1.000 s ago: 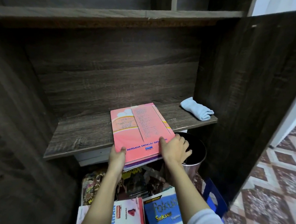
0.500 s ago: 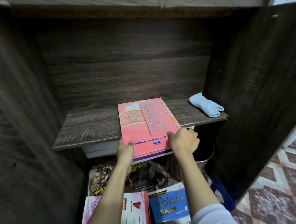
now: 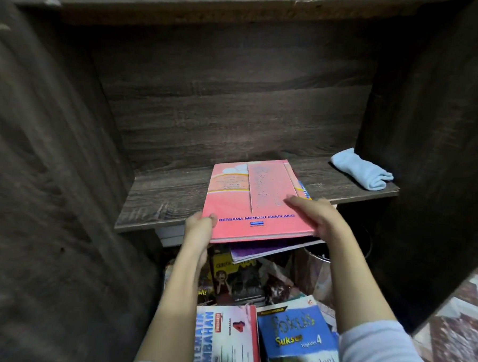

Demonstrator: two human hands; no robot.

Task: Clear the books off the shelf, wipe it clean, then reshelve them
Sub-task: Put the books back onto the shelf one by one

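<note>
Presently: book stack [image 3: 254,201], long axis near-to-far, overhanging near edge of shelf [image 3: 162,199], just beyond both hands; left hand [image 3: 199,231] pinches near-left corner; right hand [image 3: 316,218], fingers straight, presses right side.

The left hand [image 3: 199,232] shows only its thumb on the pink book [image 3: 256,201], its fingers hidden beneath; the right hand [image 3: 317,219] is blurred, so whether it grips the book's edge or merely lies against it cannot be told; the cover's small print is too blurred to read; beneath it a purple book [image 3: 259,252] shows only a strip, and a yellow-and-blue book [image 3: 303,190] only a corner; white slabs [image 3: 170,234] are mostly hidden under the shelf [image 3: 162,201]; a dark bin [image 3: 366,243] sits in shadow, partly behind the right forearm; the blue Fokus book [image 3: 298,341] and the red-and-white book [image 3: 223,343] are cut by the bottom edge; the tiled floor [image 3: 463,325] is blurred.
</note>
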